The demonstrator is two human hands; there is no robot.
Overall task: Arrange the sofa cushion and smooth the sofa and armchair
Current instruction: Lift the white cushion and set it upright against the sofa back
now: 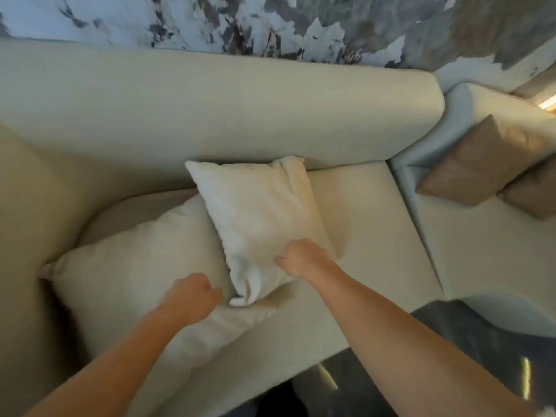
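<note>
A small white cushion (258, 215) lies tilted on the cream sofa (361, 224), its far corners against the backrest. My right hand (301, 257) is closed on its near right edge. Its near corner overlaps a large cream cushion (135, 272), which lies flat on the seat at the left. My left hand (192, 296) rests on that large cushion right beside the white cushion's near corner, its fingers curled; whether it grips fabric is unclear.
A paler seat section (481, 251) joins the sofa on the right and carries two brown cushions (478, 167). A marbled grey-white wall (270, 22) rises behind the backrest. Dark glossy floor (451, 356) shows at the lower right.
</note>
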